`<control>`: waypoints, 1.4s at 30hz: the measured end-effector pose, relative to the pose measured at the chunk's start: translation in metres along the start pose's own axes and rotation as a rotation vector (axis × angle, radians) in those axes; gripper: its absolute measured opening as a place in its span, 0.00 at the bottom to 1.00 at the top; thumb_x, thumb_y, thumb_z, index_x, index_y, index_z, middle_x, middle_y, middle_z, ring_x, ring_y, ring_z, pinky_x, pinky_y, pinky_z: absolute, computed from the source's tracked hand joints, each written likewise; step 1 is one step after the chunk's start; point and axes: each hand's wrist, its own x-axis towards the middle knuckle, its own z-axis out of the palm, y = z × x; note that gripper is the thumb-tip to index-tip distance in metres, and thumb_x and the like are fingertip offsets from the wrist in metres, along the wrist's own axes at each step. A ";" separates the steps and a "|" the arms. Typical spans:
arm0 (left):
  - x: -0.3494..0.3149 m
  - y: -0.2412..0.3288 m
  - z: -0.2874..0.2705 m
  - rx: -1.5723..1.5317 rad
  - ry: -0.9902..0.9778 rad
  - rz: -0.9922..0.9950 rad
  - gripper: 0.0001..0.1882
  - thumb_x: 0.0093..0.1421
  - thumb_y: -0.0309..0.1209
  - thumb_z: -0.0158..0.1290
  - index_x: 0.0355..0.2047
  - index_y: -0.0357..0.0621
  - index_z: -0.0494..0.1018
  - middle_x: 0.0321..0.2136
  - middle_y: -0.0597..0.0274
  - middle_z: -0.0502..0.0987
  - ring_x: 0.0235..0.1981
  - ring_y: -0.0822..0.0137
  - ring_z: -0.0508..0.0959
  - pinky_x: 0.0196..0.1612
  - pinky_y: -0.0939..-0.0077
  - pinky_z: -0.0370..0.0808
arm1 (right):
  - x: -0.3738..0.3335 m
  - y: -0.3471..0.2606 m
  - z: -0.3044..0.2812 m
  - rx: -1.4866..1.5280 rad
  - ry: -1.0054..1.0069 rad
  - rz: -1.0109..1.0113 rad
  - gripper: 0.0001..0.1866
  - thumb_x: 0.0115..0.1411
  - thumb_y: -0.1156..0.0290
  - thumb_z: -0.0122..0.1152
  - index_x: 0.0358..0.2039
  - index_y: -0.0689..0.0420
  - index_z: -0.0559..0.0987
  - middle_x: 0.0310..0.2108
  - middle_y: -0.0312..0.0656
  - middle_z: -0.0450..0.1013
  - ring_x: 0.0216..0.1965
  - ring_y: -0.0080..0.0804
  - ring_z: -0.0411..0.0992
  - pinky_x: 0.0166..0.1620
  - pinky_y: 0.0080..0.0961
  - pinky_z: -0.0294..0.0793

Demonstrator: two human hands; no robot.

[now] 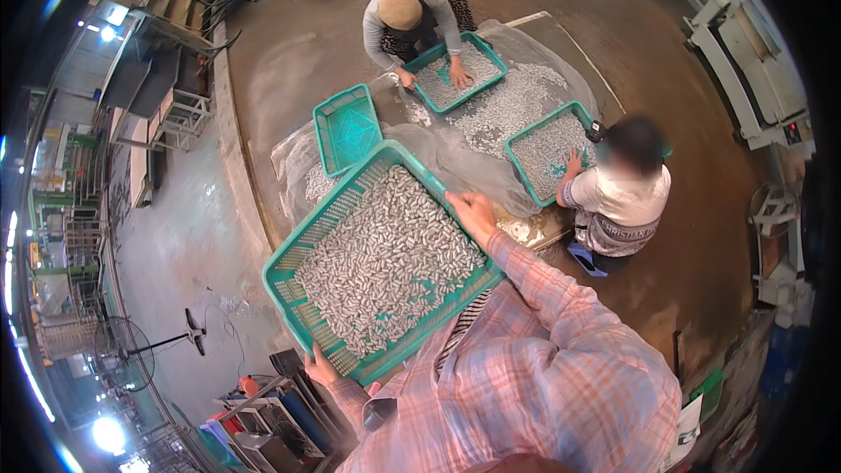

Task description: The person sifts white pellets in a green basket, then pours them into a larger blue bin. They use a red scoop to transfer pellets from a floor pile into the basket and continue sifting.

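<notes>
A large green plastic basket (282, 273) is held up in front of my body, tilted in the view. A layer of small silvery, short rod-like pieces (385, 250) covers most of its floor, with green showing through near its right and lower sides. My left hand (321, 367) grips the rim at the lower left corner, its fingers partly hidden by the basket. On the right side my right hand (473, 215) is closed round the rim, knuckles showing. The basket's near edge lies close to my plaid shirt.
Ahead, two crouching people work with hands in green baskets (427, 108) (523, 177) of similar pieces. Loose pieces (517, 109) lie on a sheet (420, 147) on the floor. Another green basket (348, 130) stands beside mine. A fan (123, 353) and a rack (280, 425) stand left; machines line the right.
</notes>
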 end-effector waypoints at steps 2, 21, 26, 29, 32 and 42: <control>0.004 0.009 -0.001 -0.076 -0.003 -0.013 0.16 0.57 0.35 0.54 0.36 0.30 0.76 0.24 0.59 0.77 0.25 0.72 0.72 0.29 0.73 0.69 | 0.003 -0.012 0.000 0.034 0.005 -0.032 0.27 0.51 0.44 0.59 0.20 0.60 0.78 0.16 0.43 0.70 0.22 0.35 0.70 0.31 0.35 0.66; -0.015 -0.014 0.011 -0.198 0.074 -0.093 0.15 0.57 0.35 0.56 0.33 0.32 0.78 0.26 0.63 0.78 0.26 0.74 0.73 0.31 0.76 0.70 | 0.035 -0.017 0.012 -0.015 -0.035 -0.135 0.29 0.53 0.43 0.58 0.18 0.61 0.76 0.15 0.42 0.69 0.21 0.33 0.67 0.30 0.35 0.64; 0.005 0.003 0.003 -0.188 0.052 -0.092 0.15 0.57 0.35 0.56 0.33 0.31 0.78 0.25 0.62 0.78 0.25 0.73 0.73 0.30 0.76 0.71 | 0.035 -0.017 0.030 0.064 -0.051 -0.100 0.29 0.54 0.44 0.57 0.18 0.61 0.75 0.17 0.41 0.69 0.23 0.32 0.67 0.32 0.33 0.64; 0.023 0.004 0.001 -0.157 0.058 -0.126 0.15 0.56 0.35 0.57 0.33 0.31 0.78 0.25 0.61 0.78 0.25 0.73 0.73 0.29 0.76 0.71 | 0.031 -0.030 0.036 0.048 -0.042 -0.048 0.29 0.54 0.44 0.57 0.18 0.61 0.75 0.18 0.41 0.70 0.23 0.32 0.67 0.33 0.33 0.64; 0.039 0.003 0.000 -0.103 0.051 -0.149 0.16 0.55 0.35 0.57 0.33 0.31 0.78 0.24 0.60 0.78 0.24 0.72 0.73 0.29 0.75 0.71 | 0.040 -0.023 0.052 0.029 0.065 -0.074 0.29 0.54 0.44 0.57 0.18 0.62 0.74 0.18 0.41 0.70 0.24 0.31 0.67 0.33 0.33 0.64; 0.037 -0.029 0.004 -0.227 0.103 -0.279 0.15 0.55 0.34 0.58 0.31 0.30 0.77 0.24 0.63 0.78 0.24 0.73 0.72 0.28 0.77 0.69 | 0.034 -0.050 0.066 -0.065 -0.080 -0.130 0.28 0.55 0.44 0.56 0.20 0.61 0.74 0.18 0.45 0.69 0.22 0.34 0.66 0.30 0.36 0.64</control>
